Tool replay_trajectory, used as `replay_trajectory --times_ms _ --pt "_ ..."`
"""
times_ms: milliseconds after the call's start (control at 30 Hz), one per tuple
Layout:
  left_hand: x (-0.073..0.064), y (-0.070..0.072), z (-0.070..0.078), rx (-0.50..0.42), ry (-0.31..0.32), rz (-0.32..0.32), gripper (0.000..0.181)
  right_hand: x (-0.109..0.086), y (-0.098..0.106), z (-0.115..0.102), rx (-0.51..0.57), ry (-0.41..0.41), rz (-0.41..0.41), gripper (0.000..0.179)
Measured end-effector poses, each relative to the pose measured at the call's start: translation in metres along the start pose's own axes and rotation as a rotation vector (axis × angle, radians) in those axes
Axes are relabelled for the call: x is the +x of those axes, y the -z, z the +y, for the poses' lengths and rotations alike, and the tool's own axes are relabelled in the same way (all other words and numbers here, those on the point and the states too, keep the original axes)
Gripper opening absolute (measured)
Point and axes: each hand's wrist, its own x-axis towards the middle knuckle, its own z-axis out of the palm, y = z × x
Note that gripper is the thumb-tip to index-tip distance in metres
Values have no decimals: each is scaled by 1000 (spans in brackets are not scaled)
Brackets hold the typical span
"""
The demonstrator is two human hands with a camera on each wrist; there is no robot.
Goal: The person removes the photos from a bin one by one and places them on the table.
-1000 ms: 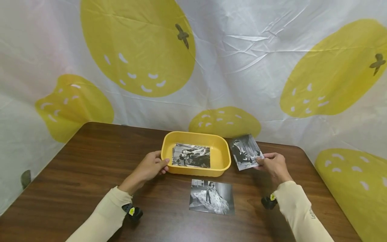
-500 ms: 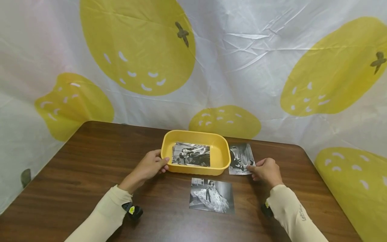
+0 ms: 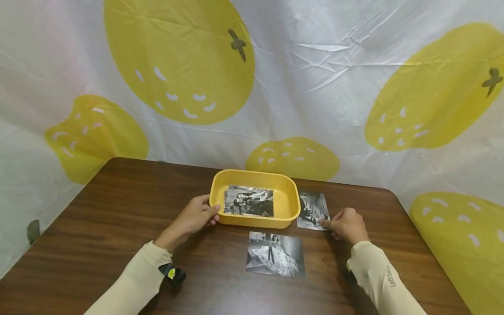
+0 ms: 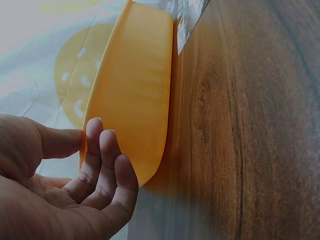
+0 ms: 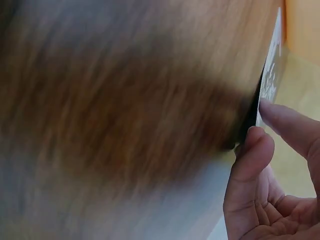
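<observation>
A yellow plastic tray (image 3: 283, 222) stands on the table, with black-and-white photos (image 3: 250, 202) lying in its left part. My left hand (image 3: 197, 215) grips the tray's left front corner, thumb at the rim and fingers curled under the outer wall; the left wrist view shows this hand (image 4: 85, 175) against the tray wall (image 4: 132, 80). To the tray's right, my right hand (image 3: 348, 225) pinches the edge of another black-and-white photo (image 3: 313, 212). In the right wrist view that photo (image 5: 271, 75) is edge-on between thumb and fingers, its near edge apart from the table.
A separate black-and-white photo (image 3: 275, 256) of a figure in a wide gown lies flat in front of the tray. The dark wooden table (image 3: 130, 210) ends at a white curtain (image 3: 307, 96) printed with yellow fruit.
My right hand has brought its photo left and nearer to me, lower beside the tray, and the photo has turned straighter. The left hand and tray stay where they were.
</observation>
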Motion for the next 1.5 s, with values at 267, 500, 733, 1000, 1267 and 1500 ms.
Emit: replay_trajectory --times_ms 267,500,733,1000,1267,1500 --pt "-1 2 0 7 10 2 42 7 7 -23 -155 144 94 32" --pt "0 2 1 -3 0 -2 41 20 12 -82 -97 346 152 21" --pt "1 0 1 -2 -2 -1 42 32 -13 -130 -176 481 -49 33" --pt "0 1 2 -4 4 6 42 46 -55 -157 -311 484 -284 61" --pt "1 1 1 -3 3 4 43 53 -83 -160 -390 502 -297 76" --pt "1 0 2 1 12 15 44 46 -85 -161 -358 435 -281 75"
